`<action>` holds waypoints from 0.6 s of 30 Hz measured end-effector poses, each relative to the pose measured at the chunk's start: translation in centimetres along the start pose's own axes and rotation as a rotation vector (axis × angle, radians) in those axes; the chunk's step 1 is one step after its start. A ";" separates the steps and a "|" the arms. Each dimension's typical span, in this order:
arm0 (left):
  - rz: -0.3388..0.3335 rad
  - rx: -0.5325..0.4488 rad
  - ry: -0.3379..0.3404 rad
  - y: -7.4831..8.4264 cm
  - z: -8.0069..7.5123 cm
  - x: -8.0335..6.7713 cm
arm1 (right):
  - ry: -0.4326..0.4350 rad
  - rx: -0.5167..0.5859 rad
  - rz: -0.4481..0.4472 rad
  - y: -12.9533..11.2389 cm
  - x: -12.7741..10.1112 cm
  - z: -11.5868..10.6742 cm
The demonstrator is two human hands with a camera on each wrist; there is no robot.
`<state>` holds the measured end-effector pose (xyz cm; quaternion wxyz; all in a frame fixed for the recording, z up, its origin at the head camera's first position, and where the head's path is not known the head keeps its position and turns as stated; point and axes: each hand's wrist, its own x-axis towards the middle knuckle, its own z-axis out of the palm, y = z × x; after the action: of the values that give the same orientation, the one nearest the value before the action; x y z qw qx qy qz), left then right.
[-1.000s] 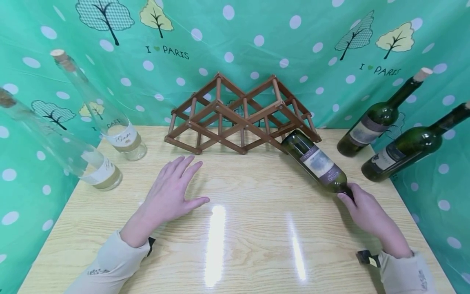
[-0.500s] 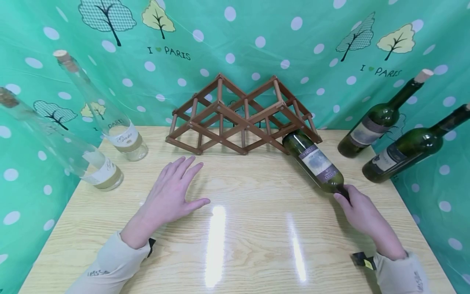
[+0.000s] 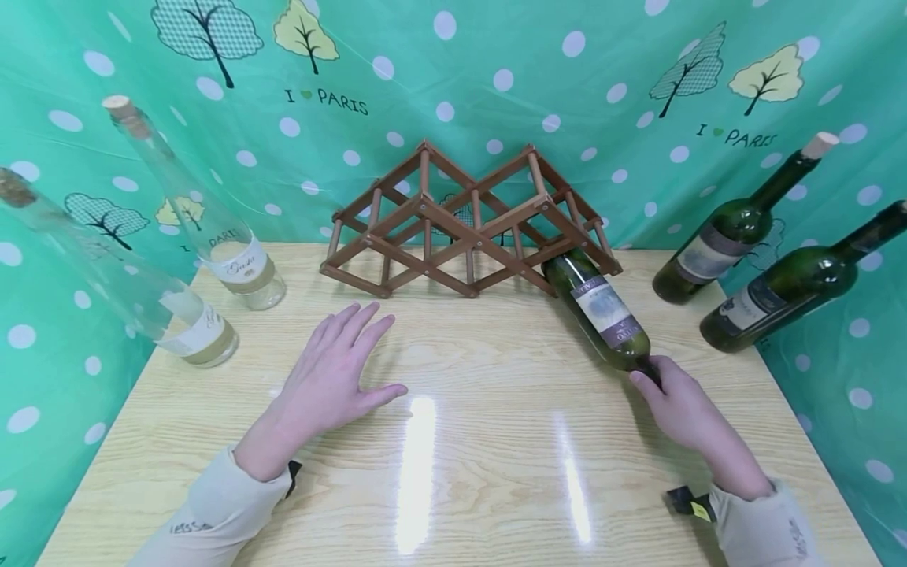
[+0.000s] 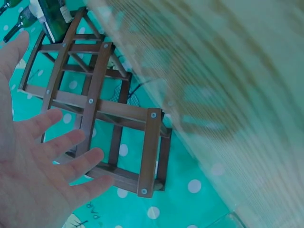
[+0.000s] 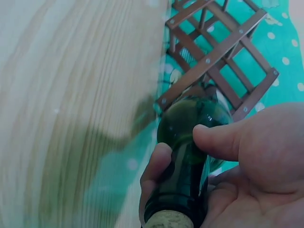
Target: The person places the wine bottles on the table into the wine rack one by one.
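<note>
Green wine bottle (image 3: pixel 601 312) gripped at its neck by the right hand (image 3: pixel 680 405), its base pushed into a wooden rack (image 3: pixel 468 224).

Fingers (image 5: pixel 154 173) and thumb of that hand curl round the dark neck, a cork showing at the end in the right wrist view; the bottle slants away from them across the pale wood bench (image 3: pixel 489 441) into the rack's lower right opening. Left hand (image 3: pixel 333 374) lies flat on the bench, fingers (image 3: pixel 357 323) straight and slightly spread, holding nothing, the rack just beyond its fingertips. Two clear bottles (image 3: pixel 194 213) stand well off to the left hand's outer side; two more green bottles (image 3: pixel 737 224) stand beyond the right hand.
</note>
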<state>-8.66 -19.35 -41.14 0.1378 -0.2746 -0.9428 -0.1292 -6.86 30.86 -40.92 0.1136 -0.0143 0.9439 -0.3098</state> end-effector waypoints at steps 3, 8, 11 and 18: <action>-0.004 -0.003 -0.005 0.1 0.0 0.0 | -0.011 0.034 0.001 -0.4 0.0 0.2; -0.011 -0.008 -0.019 0.2 0.0 0.1 | -0.019 0.071 -0.014 -1.1 0.0 0.5; -0.011 -0.006 -0.018 0.3 -0.1 0.1 | -0.018 0.096 -0.024 -1.7 0.0 0.7; -0.009 -0.008 -0.014 0.4 -0.1 0.1 | -0.052 0.204 -0.027 -2.7 0.2 0.6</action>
<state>-8.48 -18.99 -40.95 0.1296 -0.2717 -0.9444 -0.1318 -7.06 28.26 -39.83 0.1346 -0.0232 0.9039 -0.4053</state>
